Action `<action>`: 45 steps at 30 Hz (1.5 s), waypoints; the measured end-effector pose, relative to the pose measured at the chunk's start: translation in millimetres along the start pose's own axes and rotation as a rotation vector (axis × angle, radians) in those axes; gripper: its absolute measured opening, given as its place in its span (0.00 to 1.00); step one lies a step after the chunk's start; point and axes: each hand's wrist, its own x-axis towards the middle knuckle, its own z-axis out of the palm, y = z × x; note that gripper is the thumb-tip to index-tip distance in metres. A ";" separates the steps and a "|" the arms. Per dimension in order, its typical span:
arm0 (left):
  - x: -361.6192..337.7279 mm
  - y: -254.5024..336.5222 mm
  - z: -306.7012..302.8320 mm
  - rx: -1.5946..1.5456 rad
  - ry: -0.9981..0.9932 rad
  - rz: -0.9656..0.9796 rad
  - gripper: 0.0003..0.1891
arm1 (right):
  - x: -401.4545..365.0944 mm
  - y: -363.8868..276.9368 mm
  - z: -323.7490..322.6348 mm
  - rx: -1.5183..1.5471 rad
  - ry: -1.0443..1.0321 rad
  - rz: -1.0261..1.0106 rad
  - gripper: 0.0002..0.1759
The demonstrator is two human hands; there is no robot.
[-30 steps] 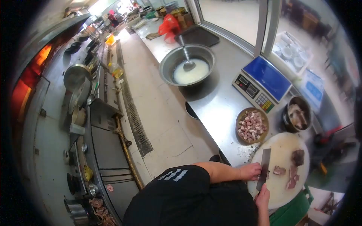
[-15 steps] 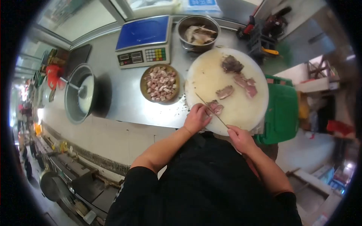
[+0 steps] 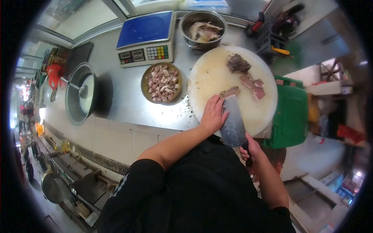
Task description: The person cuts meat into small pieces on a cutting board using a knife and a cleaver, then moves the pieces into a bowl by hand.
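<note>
On the round white cutting board [image 3: 206, 73], my left hand [image 3: 213, 115] lies with its fingers near the cleaver's blade and a small meat piece [image 3: 230, 92]. My right hand [image 3: 253, 148] is closed around the dark handle of the cleaver [image 3: 233, 122], whose broad blade lies nearly flat over the board's near part. Beyond the blade are a reddish meat slice [image 3: 252, 86] and a dark chunk of meat [image 3: 238, 63]. A bowl of diced meat [image 3: 161, 83] stands left of the board. What lies under the blade is hidden.
A scale [image 3: 145, 39] with a blue top stands behind the bowl, beside a metal pot [image 3: 185, 35] holding a large piece of meat. A grey basin [image 3: 70, 103] with a ladle is at the left. A green bin [image 3: 291, 116] stands right of the board.
The cleaver has turned from edge-on to nearly flat. My left hand has moved up and right, towards the middle meat piece. My right hand has moved slightly right and down.
</note>
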 end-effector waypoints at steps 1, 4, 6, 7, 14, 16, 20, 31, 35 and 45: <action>2.1 -3.1 -0.1 0.020 0.008 -0.009 0.29 | 5.8 -10.3 13.3 -0.020 -0.026 -0.006 0.45; 10.8 -11.4 -13.4 0.008 0.255 -0.025 0.23 | 22.3 -32.8 35.2 -0.084 -0.170 -0.040 0.44; 22.4 -27.7 -37.5 0.045 0.291 -0.033 0.21 | 26.4 -54.9 55.8 -0.113 -0.178 -0.041 0.43; 30.7 -36.0 -53.7 0.065 0.321 -0.035 0.19 | 24.8 -69.1 70.7 -0.133 -0.170 -0.046 0.42; 67.3 -144.7 -162.8 0.466 0.160 -0.068 0.22 | 35.6 -111.5 146.2 -0.083 -0.199 -0.126 0.35; 66.8 -149.4 -174.6 0.612 -0.048 -0.100 0.30 | 33.7 -113.0 147.1 -0.072 -0.150 -0.140 0.35; 55.7 -149.6 -172.9 0.469 0.056 -0.056 0.34 | 11.2 -91.5 108.7 -0.060 -0.021 -0.225 0.37; 83.1 -63.5 -102.5 0.446 -0.149 0.084 0.32 | -55.5 -20.7 32.0 -0.194 0.519 -0.645 0.40; 93.3 -4.5 -29.2 0.213 -0.405 0.066 0.22 | -55.3 -6.0 29.1 -0.101 0.551 -0.598 0.37; 55.8 -0.7 -30.0 0.302 -0.819 0.767 0.11 | -58.4 18.8 23.4 -0.153 0.527 -0.594 0.26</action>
